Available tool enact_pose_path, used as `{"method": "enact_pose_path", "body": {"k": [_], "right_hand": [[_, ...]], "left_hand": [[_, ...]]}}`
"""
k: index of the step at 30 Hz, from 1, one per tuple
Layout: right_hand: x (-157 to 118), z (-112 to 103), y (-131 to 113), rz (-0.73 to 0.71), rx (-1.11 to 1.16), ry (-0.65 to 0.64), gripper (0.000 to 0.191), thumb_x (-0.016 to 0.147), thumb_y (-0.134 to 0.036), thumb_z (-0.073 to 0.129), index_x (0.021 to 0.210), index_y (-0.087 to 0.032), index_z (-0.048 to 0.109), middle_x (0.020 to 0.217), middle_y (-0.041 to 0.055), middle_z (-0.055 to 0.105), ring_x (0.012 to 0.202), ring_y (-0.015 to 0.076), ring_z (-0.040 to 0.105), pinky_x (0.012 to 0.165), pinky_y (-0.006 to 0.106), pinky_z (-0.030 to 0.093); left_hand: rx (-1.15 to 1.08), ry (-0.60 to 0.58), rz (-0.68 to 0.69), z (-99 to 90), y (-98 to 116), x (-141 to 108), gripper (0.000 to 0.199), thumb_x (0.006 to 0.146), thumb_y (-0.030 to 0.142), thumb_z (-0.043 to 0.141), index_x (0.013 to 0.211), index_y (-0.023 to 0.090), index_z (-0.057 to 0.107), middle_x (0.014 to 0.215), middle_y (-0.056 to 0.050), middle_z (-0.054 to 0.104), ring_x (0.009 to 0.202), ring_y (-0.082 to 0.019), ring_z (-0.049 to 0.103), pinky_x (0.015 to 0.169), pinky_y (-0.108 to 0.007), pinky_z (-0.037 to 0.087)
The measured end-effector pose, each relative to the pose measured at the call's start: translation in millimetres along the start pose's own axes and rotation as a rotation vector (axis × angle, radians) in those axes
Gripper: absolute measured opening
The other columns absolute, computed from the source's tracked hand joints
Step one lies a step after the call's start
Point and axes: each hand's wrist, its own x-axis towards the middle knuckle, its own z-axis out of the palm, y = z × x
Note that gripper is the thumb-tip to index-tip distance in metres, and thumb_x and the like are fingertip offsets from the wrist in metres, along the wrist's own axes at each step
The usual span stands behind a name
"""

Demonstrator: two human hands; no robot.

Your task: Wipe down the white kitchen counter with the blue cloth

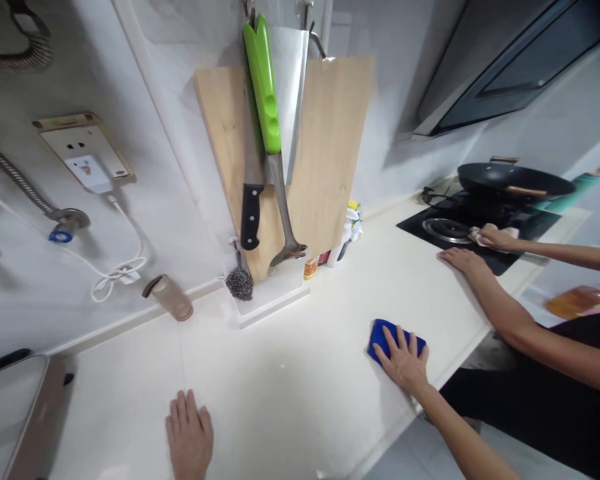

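My left hand (191,435) lies flat on the white countertop (280,400), its fingers stretched out and holding nothing. Under my right hand (406,363) is a folded blue cloth (379,337). The fingers there are spread and press the cloth flat against the counter, near its front edge. Part of the cloth is hidden beneath the palm.
A co-worker's hand (497,238) presses a pale cloth by the stove (447,230); their other hand (465,261) rests on the counter. A wok (520,180), cutting board (330,147), hanging cleaver (287,100), steel scrubber (239,285) and brownish cup (173,301) stand around.
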Motion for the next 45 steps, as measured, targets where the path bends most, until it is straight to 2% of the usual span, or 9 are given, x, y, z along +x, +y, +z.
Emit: {"method": "enact_pose_path", "body": {"k": [4,8,12,17,22,27,32,38,45], "right_hand": [[27,0,-49,0.039,0.013,0.002,0.074,0.093,-0.061,0.020,0.154,-0.020,0.030,0.163,0.0123,0.019,0.148,0.0455,0.008,0.113,0.071,0.006],[40,-8,-126,-0.113,0.040,0.075,0.072,0.094,-0.056,0.026,0.153,-0.016,0.033,0.162,0.0162,0.022,0.147,0.0473,0.010,0.111,0.073,0.004],[38,-26,-199,-0.280,0.082,0.022,0.069,0.094,-0.053,0.037,0.152,-0.016,0.034,0.162,0.0154,0.023,0.147,0.0468,0.010,0.112,0.072,0.001],[-12,-44,-263,-0.496,0.175,-0.038,0.073,0.091,-0.051,0.044,0.153,-0.014,0.032,0.162,0.0176,0.020,0.148,0.0472,0.007,0.113,0.073,-0.002],[-103,-62,-287,-0.805,0.334,-0.186,0.081,0.091,-0.064,0.039,0.155,-0.016,0.025,0.164,0.0174,0.010,0.149,0.0467,0.001,0.114,0.073,-0.006],[-165,-92,-257,-1.059,0.492,-0.377,0.080,0.093,-0.064,0.036,0.157,-0.020,0.016,0.164,0.0143,-0.001,0.150,0.0413,-0.007,0.117,0.070,-0.005],[-171,-94,-173,-1.089,0.546,-0.400,0.078,0.092,-0.063,0.043,0.157,-0.029,0.016,0.165,0.0075,0.008,0.152,0.0346,-0.003,0.121,0.065,0.000],[-142,-65,-60,-0.773,0.368,-0.163,0.078,0.088,-0.057,0.052,0.155,-0.030,0.022,0.164,0.0066,0.018,0.151,0.0365,0.008,0.120,0.065,0.007],[-61,-41,38,-0.456,0.144,-0.013,0.065,0.094,-0.053,0.040,0.153,-0.028,0.032,0.163,0.0043,0.024,0.150,0.0317,0.013,0.121,0.055,0.010]], "left_hand": [[0.004,0.011,-0.005,2.0,-1,2,0.063,0.097,0.040,0.024,0.148,0.007,0.039,0.156,-0.020,0.037,0.151,-0.031,0.019,0.122,-0.056,0.020],[-0.013,-0.008,-0.012,7.4,-7,4,0.066,0.095,0.043,0.025,0.146,0.007,0.042,0.154,-0.021,0.040,0.150,-0.033,0.022,0.121,-0.058,0.023],[-0.035,-0.031,-0.055,7.2,-11,5,0.064,0.093,0.043,0.029,0.148,0.013,0.041,0.154,-0.018,0.042,0.150,-0.032,0.024,0.120,-0.058,0.024],[-0.002,-0.053,-0.030,-1.1,-5,5,0.063,0.095,0.041,0.028,0.148,0.009,0.040,0.157,-0.018,0.037,0.151,-0.030,0.021,0.122,-0.054,0.022],[0.001,-0.028,-0.017,-4.1,-2,8,0.061,0.095,0.038,0.031,0.147,0.009,0.042,0.156,-0.019,0.038,0.150,-0.031,0.022,0.122,-0.054,0.020],[0.015,-0.084,-0.035,-10.3,4,12,0.063,0.095,0.041,0.028,0.147,0.007,0.041,0.156,-0.020,0.037,0.150,-0.033,0.022,0.121,-0.055,0.022],[0.036,-0.114,-0.035,-15.7,12,16,0.069,0.094,0.047,0.023,0.145,0.004,0.043,0.155,-0.024,0.037,0.147,-0.037,0.027,0.118,-0.058,0.025],[0.028,-0.063,0.045,-13.7,18,18,0.069,0.094,0.045,0.024,0.147,0.004,0.040,0.154,-0.026,0.037,0.146,-0.039,0.027,0.115,-0.062,0.028],[0.054,-0.084,0.041,-21.2,25,19,0.072,0.094,0.047,0.021,0.141,-0.003,0.046,0.149,-0.031,0.041,0.145,-0.041,0.030,0.115,-0.060,0.028]]}}
